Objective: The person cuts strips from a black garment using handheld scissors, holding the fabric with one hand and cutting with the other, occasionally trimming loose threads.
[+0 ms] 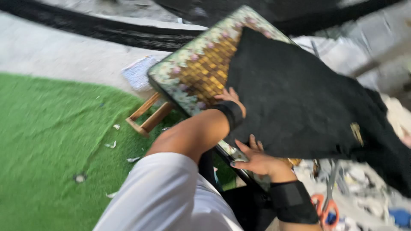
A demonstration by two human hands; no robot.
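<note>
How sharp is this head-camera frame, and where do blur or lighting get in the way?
Head view: motion blur smears the whole frame, worst at the right edge, where the pale scraps beside the orange-handled scissors run together. The black fabric is a dark mass with almost no fold detail. The floral padded board, left hand and right hand are soft but readable. Light is even on the green turf, no glare.
</note>
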